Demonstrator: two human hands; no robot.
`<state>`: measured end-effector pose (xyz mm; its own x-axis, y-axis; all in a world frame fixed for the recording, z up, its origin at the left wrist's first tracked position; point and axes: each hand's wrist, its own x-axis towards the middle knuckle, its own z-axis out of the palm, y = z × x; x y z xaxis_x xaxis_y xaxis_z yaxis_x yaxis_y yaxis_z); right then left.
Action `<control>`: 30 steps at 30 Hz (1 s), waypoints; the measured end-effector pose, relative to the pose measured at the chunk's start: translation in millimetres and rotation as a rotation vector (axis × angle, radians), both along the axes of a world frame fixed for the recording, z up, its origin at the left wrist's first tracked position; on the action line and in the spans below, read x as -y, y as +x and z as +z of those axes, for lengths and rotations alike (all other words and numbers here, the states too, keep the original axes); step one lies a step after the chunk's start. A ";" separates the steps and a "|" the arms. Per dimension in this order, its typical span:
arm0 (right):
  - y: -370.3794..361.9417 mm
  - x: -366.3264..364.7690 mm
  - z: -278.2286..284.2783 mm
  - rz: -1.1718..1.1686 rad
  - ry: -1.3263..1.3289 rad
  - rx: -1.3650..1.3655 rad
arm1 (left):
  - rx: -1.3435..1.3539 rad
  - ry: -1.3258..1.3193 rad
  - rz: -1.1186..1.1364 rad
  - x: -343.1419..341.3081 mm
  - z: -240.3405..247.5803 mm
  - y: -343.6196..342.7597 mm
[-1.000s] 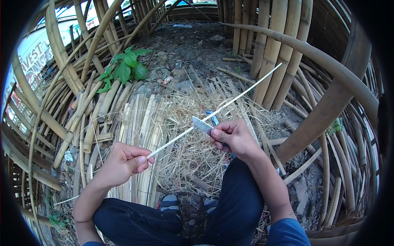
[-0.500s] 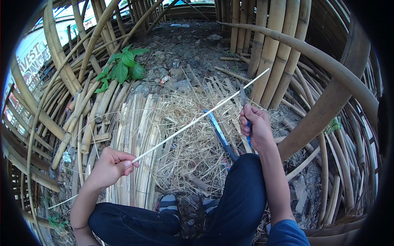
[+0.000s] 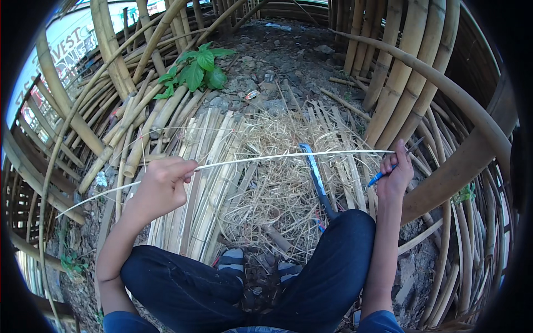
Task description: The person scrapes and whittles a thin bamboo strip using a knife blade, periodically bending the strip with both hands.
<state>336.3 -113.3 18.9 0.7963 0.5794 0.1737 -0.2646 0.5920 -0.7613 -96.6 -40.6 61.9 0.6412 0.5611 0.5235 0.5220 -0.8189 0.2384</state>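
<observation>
A thin, pale bamboo strip point(image 3: 288, 156) stretches across in front of me, bowing slightly. My left hand point(image 3: 161, 186) is closed in a pinch around it, and its tail runs past that hand down to the left. At the strip's right end, my right hand point(image 3: 395, 175) has the tip at its fingers. The same right hand is closed on a knife with a blue handle point(image 3: 377, 178), its dark blade pointing up and right. Beneath the strip, a long blue and dark tool point(image 3: 317, 183) lies against my right knee; its exact kind is unclear.
Curly bamboo shavings point(image 3: 272, 194) are heaped before my feet. Split bamboo slats point(image 3: 202, 188) lie left of them. Thick bamboo poles point(image 3: 413, 83) stand at right, with a curved pole point(image 3: 444, 91) crossing there. A leafy green plant point(image 3: 195, 72) grows at far left.
My right hand has moved right and turned over, the knife now angled across it. The strip has swung from a steep slant to nearly level, its right end now at my right fingers.
</observation>
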 end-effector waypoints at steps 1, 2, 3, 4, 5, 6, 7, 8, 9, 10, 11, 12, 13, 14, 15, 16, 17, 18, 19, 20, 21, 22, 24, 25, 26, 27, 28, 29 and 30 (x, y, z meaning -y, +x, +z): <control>1.5 2.0 -1.1 0.035 0.027 0.007 | 0.000 0.000 0.037 -1.4 -0.2 -1.1; 4.0 4.9 -2.4 0.060 0.057 0.013 | 0.034 0.040 0.027 -4.8 -2.0 0.9; 2.1 5.4 -2.6 0.089 0.063 0.002 | 0.056 0.084 0.018 -5.7 -0.7 0.9; 0.0 6.2 -1.2 0.076 0.083 -0.019 | 0.044 0.091 0.044 -5.4 2.1 0.2; -1.8 6.1 -0.3 0.054 0.100 -0.030 | 0.031 0.136 0.037 -7.1 2.5 -1.2; -1.8 5.0 -1.9 0.068 0.103 -0.031 | 0.018 0.181 0.027 -7.6 2.9 -3.7; -0.9 4.2 -3.4 0.049 0.091 -0.012 | -0.028 0.189 0.059 -7.2 3.2 -6.9; 0.4 4.7 -4.8 0.025 0.077 0.008 | -0.028 0.192 0.066 -6.3 3.5 -7.3; 0.9 5.3 -6.0 0.006 0.064 -0.023 | -0.036 0.187 0.086 -5.4 3.7 -6.5; 1.7 4.6 -6.5 0.010 0.067 -0.023 | -0.045 0.181 0.104 -4.9 3.9 -6.5; 3.2 5.6 -5.5 -0.051 0.053 -0.042 | -0.042 0.183 0.105 -4.1 4.5 -6.7; 4.0 6.7 -4.4 -0.112 0.039 -0.062 | -0.051 0.183 0.127 -3.6 4.7 -6.7; 4.0 8.1 -3.4 -0.113 0.041 -0.060 | -0.061 0.183 0.148 -3.6 4.7 -6.7; 3.4 8.6 -3.9 -0.138 0.030 -0.034 | -0.061 0.184 0.149 -4.4 3.9 -7.3; 3.0 8.8 -4.3 -0.163 0.018 -0.007 | -0.058 0.178 0.135 -5.8 2.8 -8.2; 4.3 7.8 -6.3 -0.162 0.019 -0.007 | -0.056 0.173 0.121 -7.3 1.8 -9.1; 7.3 6.4 -9.3 -0.162 -0.004 -0.026 | -0.055 0.173 0.120 -9.1 1.3 -9.9; 9.7 5.5 -11.5 -0.162 -0.027 -0.045 | -0.028 0.164 0.056 -11.0 1.0 -10.8; 11.2 5.6 -12.6 -0.162 -0.026 -0.045 | -0.001 0.154 -0.009 -12.0 1.0 -11.7; 12.3 5.8 -13.4 -0.154 -0.043 -0.035 | -0.001 0.155 -0.009 -11.7 1.9 -12.8; 13.5 6.0 -14.3 -0.146 -0.059 -0.024 | -0.047 0.123 -0.020 -10.7 3.3 -13.8; 15.2 5.9 -15.6 -0.148 -0.058 -0.025 | -0.093 0.091 -0.032 -10.1 4.0 -14.0; 18.4 5.4 -19.0 -0.174 -0.113 0.005 | -0.113 0.082 -0.042 -8.2 2.3 -11.2; 19.1 5.1 -20.7 -0.178 -0.111 0.005 | -0.133 0.072 -0.052 -7.2 1.3 -9.4; 18.8 4.8 -21.1 -0.189 -0.112 0.008 | -0.132 0.077 -0.057 -6.6 -0.2 -8.8; 18.4 5.5 -19.9 -0.201 -0.113 0.012 | -0.152 0.080 -0.050 -7.1 -2.9 -8.7; 17.1 6.6 -17.6 -0.208 -0.107 0.013 | -0.172 0.084 -0.044 -9.3 -4.3 -8.4; 12.5 6.8 -15.2 -0.216 -0.107 0.033 | -0.172 0.088 -0.048 -12.2 -5.8 -9.1; 10.2 7.3 -13.3 -0.224 -0.106 0.054 | -0.133 0.167 -0.012 -15.5 -6.8 -10.5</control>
